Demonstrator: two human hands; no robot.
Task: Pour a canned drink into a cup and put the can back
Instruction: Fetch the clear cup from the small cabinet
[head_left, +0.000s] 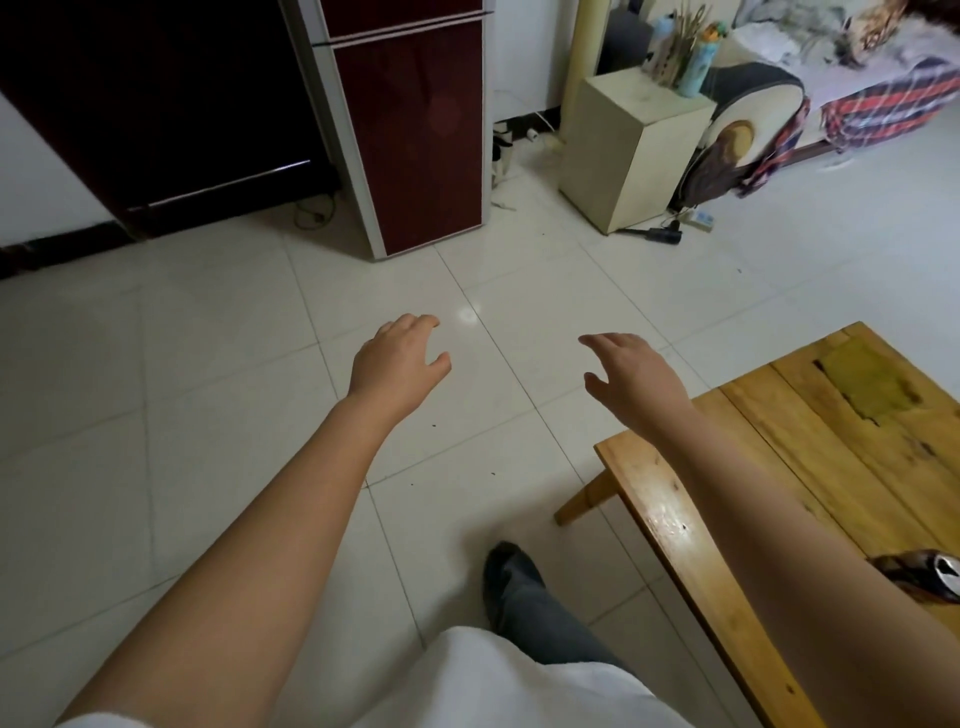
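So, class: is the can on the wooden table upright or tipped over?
Cannot tell for sure: the can sits at the frame edge, half hidden behind the right forearm, only its silver top showing.

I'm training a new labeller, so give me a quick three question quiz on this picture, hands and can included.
1. True or false: the left hand holds the can.
2. The can rests on: A) the floor, B) the wooden table, C) the cream cabinet.
3. Fill in: a cup is ___ in this view.

Key: 1. False; both it and the right hand are empty, fingers spread over the tiled floor. 2. B, at the right edge, partly hidden by the right forearm. 3. Not visible.
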